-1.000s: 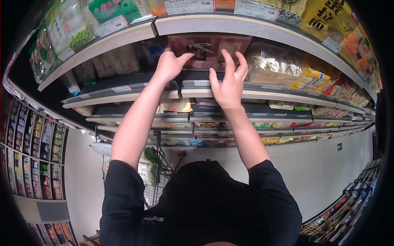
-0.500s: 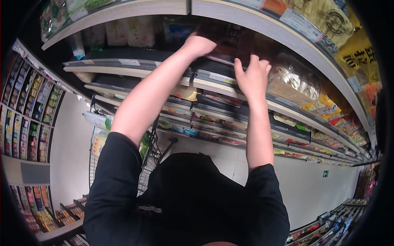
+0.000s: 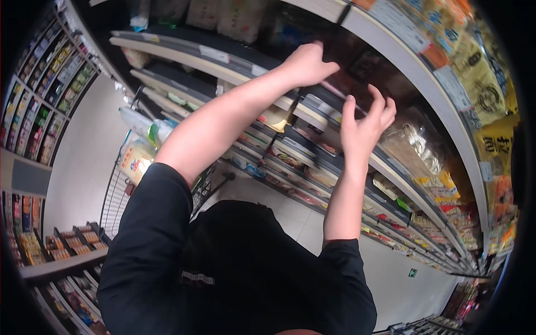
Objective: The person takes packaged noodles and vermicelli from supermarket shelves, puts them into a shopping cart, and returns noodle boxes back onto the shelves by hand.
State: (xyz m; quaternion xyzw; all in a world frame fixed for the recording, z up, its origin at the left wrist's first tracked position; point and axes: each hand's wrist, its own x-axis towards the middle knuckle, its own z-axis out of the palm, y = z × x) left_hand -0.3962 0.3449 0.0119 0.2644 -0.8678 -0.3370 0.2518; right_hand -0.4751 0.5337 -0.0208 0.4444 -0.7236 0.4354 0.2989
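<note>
Dark packages (image 3: 365,66) stand in the shadow of a shelf, their printing too dim to read. My left hand (image 3: 311,64) reaches in at their left side with the thumb stuck out. Its other fingers are turned away and mostly hidden, so a grip cannot be made out. In front of the packages, near the shelf edge, my right hand (image 3: 364,125) is raised with its fingers spread and bent, and nothing shows between them. To its right lies a clear-wrapped package (image 3: 416,142) with a shiny film.
An upper shelf edge (image 3: 413,53) curves above my hands, with yellow bags (image 3: 483,92) on it. Lower shelves hold many packets. A shopping cart (image 3: 111,201) with bagged goods (image 3: 137,159) stands at my left. Pale bags (image 3: 240,19) fill the shelf further left.
The view has turned, so the shelves sit tilted. My right hand has drawn back from the dark packages and its fingers have spread. More of my left hand now shows.
</note>
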